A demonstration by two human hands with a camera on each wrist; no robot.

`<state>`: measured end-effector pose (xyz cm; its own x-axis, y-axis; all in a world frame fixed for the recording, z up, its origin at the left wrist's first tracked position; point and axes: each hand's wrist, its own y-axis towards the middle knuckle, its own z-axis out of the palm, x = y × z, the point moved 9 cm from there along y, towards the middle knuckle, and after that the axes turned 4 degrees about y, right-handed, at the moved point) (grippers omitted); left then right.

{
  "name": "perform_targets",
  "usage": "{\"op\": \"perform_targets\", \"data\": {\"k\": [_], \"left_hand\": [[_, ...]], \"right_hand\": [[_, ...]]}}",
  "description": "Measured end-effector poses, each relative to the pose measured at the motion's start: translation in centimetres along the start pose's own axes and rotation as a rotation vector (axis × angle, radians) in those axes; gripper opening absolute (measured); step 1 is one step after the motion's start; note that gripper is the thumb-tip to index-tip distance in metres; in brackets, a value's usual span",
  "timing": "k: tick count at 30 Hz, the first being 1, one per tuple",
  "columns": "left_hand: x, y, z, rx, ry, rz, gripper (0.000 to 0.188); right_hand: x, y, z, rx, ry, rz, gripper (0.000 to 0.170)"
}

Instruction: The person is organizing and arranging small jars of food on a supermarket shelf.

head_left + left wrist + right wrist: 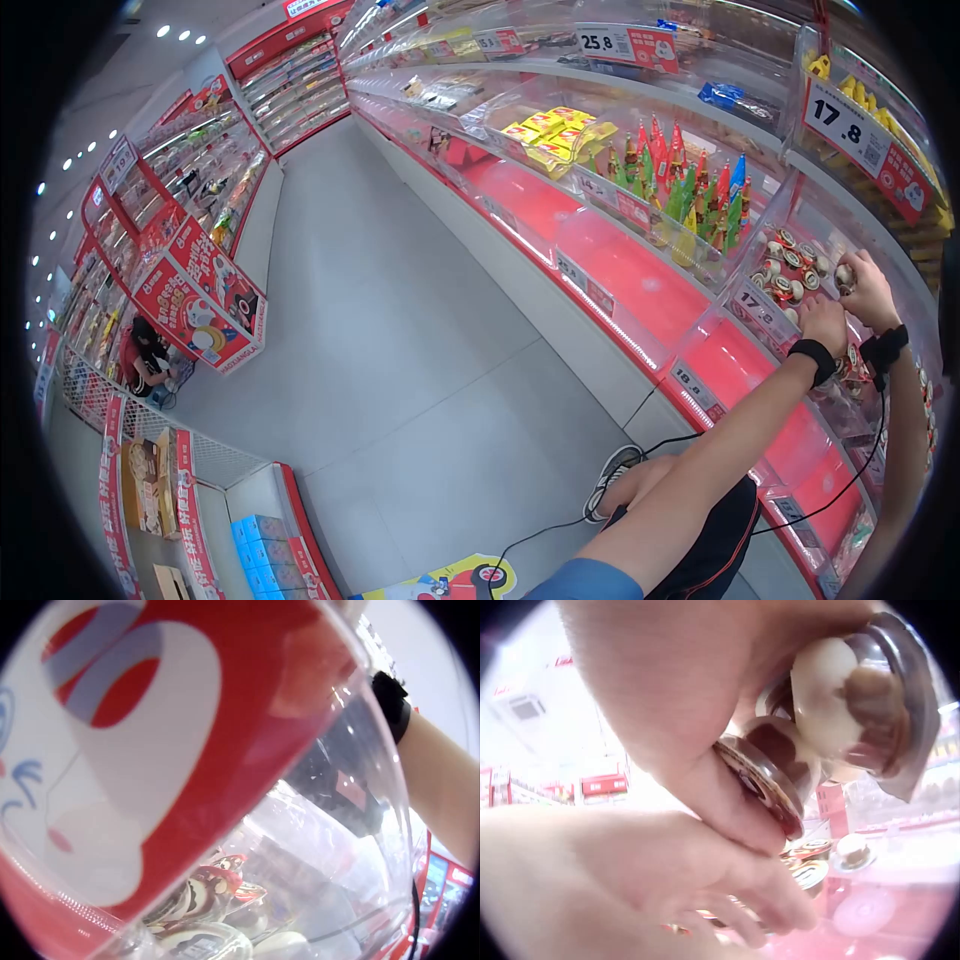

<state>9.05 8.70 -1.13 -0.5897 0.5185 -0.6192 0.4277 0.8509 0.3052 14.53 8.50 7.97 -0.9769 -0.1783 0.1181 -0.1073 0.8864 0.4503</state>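
Observation:
My right hand (872, 292) is raised over a clear bin and grips several small chocolate snack cups (870, 705), clear-plastic cups with white-and-brown filling and printed lids. Its thumb presses on one lid in the right wrist view. Just below and beside it, my left hand (823, 325) reaches into the bin, its fingers relaxed over the cups there. More of these cups (785, 268) lie loose in the bin, some lid up. In the left wrist view, the bin's clear wall (337, 892) and a red printed card (247, 750) fill much of the picture, and the left hand is hidden.
A price label (765, 315) fronts the bin. Neighbouring bins hold cone-shaped packets (690, 185) and yellow packets (555, 135). A red lower shelf (600, 260) runs along the aisle. Black cables (550, 530) trail from the wrists. Another person (145, 360) crouches across the aisle.

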Motion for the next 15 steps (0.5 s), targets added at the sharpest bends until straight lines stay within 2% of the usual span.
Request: {"op": "perform_targets", "data": {"k": [1, 2, 3, 6, 7, 9, 10, 11, 12, 15], "left_hand": [[0.8, 0.7, 0.0, -0.073, -0.129, -0.041, 0.032], [1.5, 1.5, -0.1, -0.15, -0.259, -0.083, 0.032], [2.6, 2.6, 0.3, -0.231, -0.386, -0.128, 0.033], [3.8, 6.3, -0.2, -0.66, -0.277, 0.032, 0.038], [5.5, 6.8, -0.2, -0.551, -0.748, 0.009, 0.043], [4.1, 7.5, 0.7, -0.248, -1.684, -0.02, 0.055], [3.9, 6.4, 0.3, -0.214, -1.701, -0.082, 0.07], [4.2, 5.9, -0.4, -0.203, -1.727, -0.103, 0.069], [4.8, 6.0, -0.3, -0.193, -1.752, -0.125, 0.069], [6.5, 6.2, 0.2, -0.111, -1.868, -0.184, 0.07]], "right_hand": [[0.4, 0.0, -0.4, -0.048, 0.092, -0.031, 0.039], [-1.8, -0.3, 1.0, 0.096, 0.553, 0.308, 0.038], [-2.9, -0.1, 2.2, 0.152, 0.793, 0.354, 0.035], [-5.3, 0.5, 3.5, 0.043, 0.919, 0.393, 0.031], [-5.8, 0.8, 4.3, 0.023, 0.96, 0.399, 0.029], [-4.9, 1.2, 6.1, -0.003, 1.061, 0.435, 0.027], [-2.7, 1.0, 7.0, -0.012, 1.12, 0.463, 0.026], [-1.3, 1.1, 7.7, -0.022, 1.18, 0.488, 0.025], [-0.6, 1.7, 8.0, 0.023, 1.16, 0.402, 0.024], [0.3, 2.3, 9.2, 0.252, 0.941, 0.357, 0.026]]}}
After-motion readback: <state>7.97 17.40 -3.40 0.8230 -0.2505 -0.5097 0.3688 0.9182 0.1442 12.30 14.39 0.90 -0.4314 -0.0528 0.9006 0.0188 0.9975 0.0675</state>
